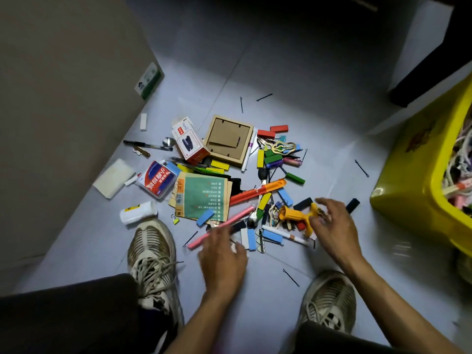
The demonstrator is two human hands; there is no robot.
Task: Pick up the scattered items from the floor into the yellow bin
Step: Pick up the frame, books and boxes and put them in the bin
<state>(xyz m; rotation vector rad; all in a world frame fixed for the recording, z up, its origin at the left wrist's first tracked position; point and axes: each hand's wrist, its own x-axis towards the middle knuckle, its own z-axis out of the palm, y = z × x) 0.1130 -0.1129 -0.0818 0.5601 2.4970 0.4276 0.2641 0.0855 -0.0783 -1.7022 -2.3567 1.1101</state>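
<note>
A pile of scattered items lies on the grey floor: a wooden photo frame (pixel 228 140), a red-and-white box (pixel 189 144), a green booklet (pixel 204 198), an orange tube (pixel 258 191), coloured blocks and pens. The yellow bin (pixel 413 180) stands at the right and holds several items. My left hand (pixel 222 256) reaches into the near side of the pile, its blurred fingers touching a pink stick (pixel 240 215) and its thumb spread apart. My right hand (pixel 332 226) pinches the rear end of a yellow toy gun (pixel 293 214).
A large brown box (pixel 63 111) walls off the left side. My two shoes (pixel 153 259) (pixel 329 300) stand just behind the pile. Black hairpins (pixel 290 277) lie loose around the floor. A white bottle (pixel 138 212) and a white pad (pixel 113 177) lie at the left. Dark furniture (pixel 434 60) rises behind the bin.
</note>
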